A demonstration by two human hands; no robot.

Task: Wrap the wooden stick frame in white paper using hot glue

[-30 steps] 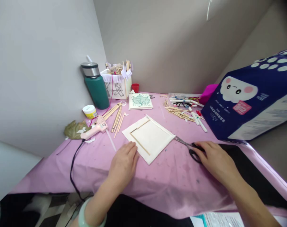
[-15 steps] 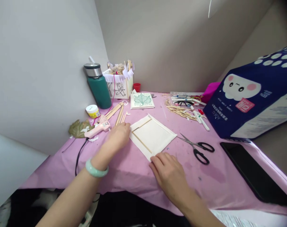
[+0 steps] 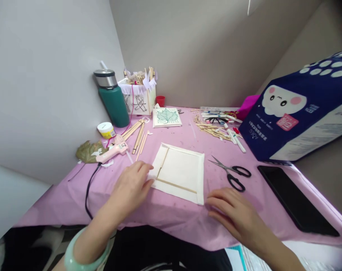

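Note:
On the pink cloth in front of me lies a square piece of white fabric point(image 3: 180, 169). Its top and right edges are folded in, and thin wooden sticks point(image 3: 177, 185) lie along its left and near sides. My left hand point(image 3: 133, 184) is at the fabric's left corner, thumb and fingers apart; whether the fingertips touch the edge I cannot tell. Just beyond the near right corner, my right hand point(image 3: 234, 210) rests low over the table, fingers loosely stretched and holding nothing. Black-handled scissors point(image 3: 230, 171) lie partly open beyond that hand.
A pink glue gun point(image 3: 113, 150) with a black cord lies left, near loose sticks point(image 3: 139, 139). Behind stand a green bottle point(image 3: 114, 105) and a leaf-printed square point(image 3: 167, 117). On the right are a black phone point(image 3: 296, 199), markers point(image 3: 235, 139) and a blue package point(image 3: 289, 113).
The white fabric has turned so that its sticks now lie along the left and near sides. My right hand has moved right, off its corner; my left hand has shifted slightly nearer.

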